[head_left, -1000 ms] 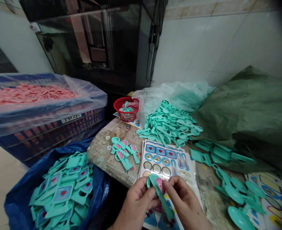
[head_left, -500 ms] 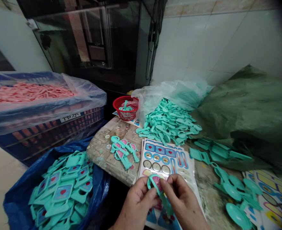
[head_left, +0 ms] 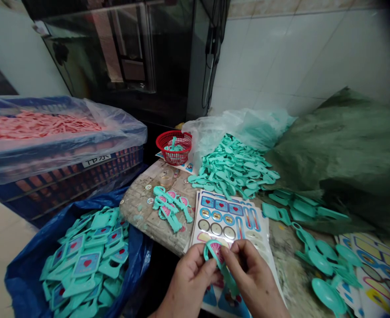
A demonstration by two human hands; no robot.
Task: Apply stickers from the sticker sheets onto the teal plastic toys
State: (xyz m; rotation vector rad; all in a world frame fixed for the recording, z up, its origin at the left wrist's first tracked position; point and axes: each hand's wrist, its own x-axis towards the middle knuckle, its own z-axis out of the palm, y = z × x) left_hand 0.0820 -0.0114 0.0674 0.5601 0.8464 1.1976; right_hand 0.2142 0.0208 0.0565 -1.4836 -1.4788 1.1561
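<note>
- Head view: I see the left hand (head_left: 193,276) pinching a teal plastic piece (head_left: 227,277) between thumb and fingers;
- the right hand (head_left: 254,276) is narrow, its thumb on the piece's pink patch (head_left: 216,252); whether its curled fingers also grip, I cannot tell;
- I find the piece above the sticker sheets (head_left: 216,216);
- left of these, patched pieces (head_left: 171,210) lie on the worn table (head_left: 131,201); behind, a teal heap (head_left: 235,168).
</note>
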